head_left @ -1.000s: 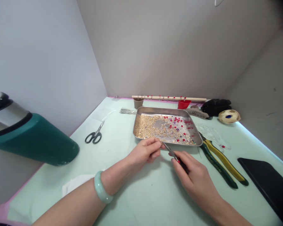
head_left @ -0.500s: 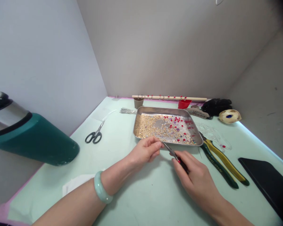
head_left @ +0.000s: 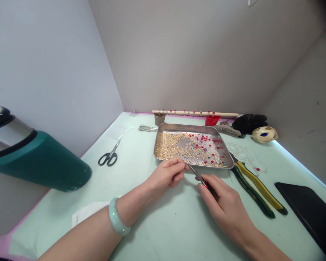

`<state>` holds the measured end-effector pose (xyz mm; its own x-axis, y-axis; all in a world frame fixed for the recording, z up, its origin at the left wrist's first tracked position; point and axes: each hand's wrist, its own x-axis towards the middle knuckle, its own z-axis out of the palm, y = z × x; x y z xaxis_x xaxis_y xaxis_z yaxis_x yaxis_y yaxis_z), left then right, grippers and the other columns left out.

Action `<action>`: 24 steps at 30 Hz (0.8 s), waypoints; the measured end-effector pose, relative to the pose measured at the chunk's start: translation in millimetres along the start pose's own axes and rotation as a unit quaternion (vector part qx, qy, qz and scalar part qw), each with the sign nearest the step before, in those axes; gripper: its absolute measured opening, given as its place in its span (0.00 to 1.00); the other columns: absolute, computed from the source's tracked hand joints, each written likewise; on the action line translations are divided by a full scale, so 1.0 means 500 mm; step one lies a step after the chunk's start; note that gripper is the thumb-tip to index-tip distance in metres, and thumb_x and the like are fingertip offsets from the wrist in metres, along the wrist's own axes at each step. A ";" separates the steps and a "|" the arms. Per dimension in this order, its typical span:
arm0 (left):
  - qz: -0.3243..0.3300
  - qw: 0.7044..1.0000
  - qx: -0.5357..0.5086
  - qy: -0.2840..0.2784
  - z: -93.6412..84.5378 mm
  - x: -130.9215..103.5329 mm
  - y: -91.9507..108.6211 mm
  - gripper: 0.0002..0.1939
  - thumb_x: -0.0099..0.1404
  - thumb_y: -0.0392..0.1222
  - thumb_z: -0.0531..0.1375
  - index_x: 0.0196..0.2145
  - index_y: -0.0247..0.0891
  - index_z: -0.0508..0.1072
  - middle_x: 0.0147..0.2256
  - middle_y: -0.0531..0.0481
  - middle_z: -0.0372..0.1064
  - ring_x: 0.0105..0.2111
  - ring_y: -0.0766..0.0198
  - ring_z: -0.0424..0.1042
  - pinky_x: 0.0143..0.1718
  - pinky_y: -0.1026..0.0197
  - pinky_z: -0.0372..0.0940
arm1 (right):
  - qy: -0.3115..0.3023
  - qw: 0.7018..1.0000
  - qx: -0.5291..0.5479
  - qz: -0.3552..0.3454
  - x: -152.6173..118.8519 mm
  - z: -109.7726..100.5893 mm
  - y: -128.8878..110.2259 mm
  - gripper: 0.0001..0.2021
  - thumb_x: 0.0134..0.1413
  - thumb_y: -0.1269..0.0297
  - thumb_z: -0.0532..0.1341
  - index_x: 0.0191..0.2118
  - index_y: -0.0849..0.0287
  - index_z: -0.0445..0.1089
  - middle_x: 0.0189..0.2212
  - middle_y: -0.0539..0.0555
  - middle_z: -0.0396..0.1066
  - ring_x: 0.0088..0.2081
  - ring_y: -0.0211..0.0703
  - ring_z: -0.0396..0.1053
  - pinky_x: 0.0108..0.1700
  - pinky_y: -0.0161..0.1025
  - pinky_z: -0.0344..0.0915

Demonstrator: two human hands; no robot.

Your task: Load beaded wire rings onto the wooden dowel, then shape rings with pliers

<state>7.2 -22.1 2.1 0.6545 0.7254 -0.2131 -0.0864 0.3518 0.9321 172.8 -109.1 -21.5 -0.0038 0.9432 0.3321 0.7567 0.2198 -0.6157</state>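
Observation:
My left hand (head_left: 171, 173), with a pale green bangle (head_left: 118, 217) on its wrist, is closed in a pinch at the front edge of a metal tray (head_left: 228, 159). What its fingertips hold is too small to make out. In my right hand (head_left: 225, 201) is a pair of slim pliers (head_left: 200, 177) with dark handles. Their narrow tip points up and left and meets the fingertips of my left hand. Behind both hands, the tray holds gold beads (head_left: 165, 143) on its left side and clear and red beads (head_left: 206, 145) on its right.
Scissors (head_left: 108, 156) and a green bottle (head_left: 43, 159) are at left. Large green-yellow pliers (head_left: 254, 188) and a black flat object (head_left: 306, 210) lie at right. A wooden stick (head_left: 179, 112) with small rings rests across a brown cup (head_left: 159, 119) and a red cup (head_left: 212, 120).
Almost nothing differs. My left fingers have shifted very slightly at the tip of the slim pliers, which my right hand keeps holding.

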 end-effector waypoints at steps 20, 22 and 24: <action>0.038 0.998 0.052 -0.001 0.004 0.002 -0.005 0.13 0.62 0.49 0.56 0.34 0.34 0.66 0.17 0.60 0.51 0.17 0.75 0.46 0.19 0.67 0.40 | 0.016 1.000 0.011 -0.024 0.000 0.005 0.005 0.09 0.60 0.62 0.52 0.42 0.59 0.66 0.31 0.53 0.67 0.32 0.41 0.65 0.33 0.39 0.62; 0.045 0.998 0.052 -0.005 0.004 0.002 -0.005 0.14 0.62 0.50 0.56 0.34 0.34 0.65 0.17 0.60 0.51 0.17 0.74 0.46 0.19 0.67 0.41 | 0.015 1.000 0.012 -0.024 0.000 0.004 0.005 0.09 0.60 0.63 0.52 0.42 0.59 0.66 0.31 0.53 0.67 0.32 0.41 0.65 0.34 0.39 0.62; 0.052 0.997 0.052 -0.009 0.004 0.002 -0.005 0.14 0.62 0.50 0.57 0.34 0.34 0.65 0.17 0.60 0.51 0.17 0.74 0.47 0.20 0.67 0.41 | 0.014 1.000 0.014 -0.022 0.000 0.004 0.005 0.09 0.60 0.63 0.52 0.41 0.59 0.66 0.31 0.53 0.67 0.32 0.41 0.65 0.33 0.38 0.62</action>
<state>9.6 -23.4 -0.1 0.6589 0.7441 -0.1104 -0.0758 0.2117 0.9744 173.4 -108.3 -24.3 -0.0179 0.9252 0.3791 0.7378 0.2682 -0.6195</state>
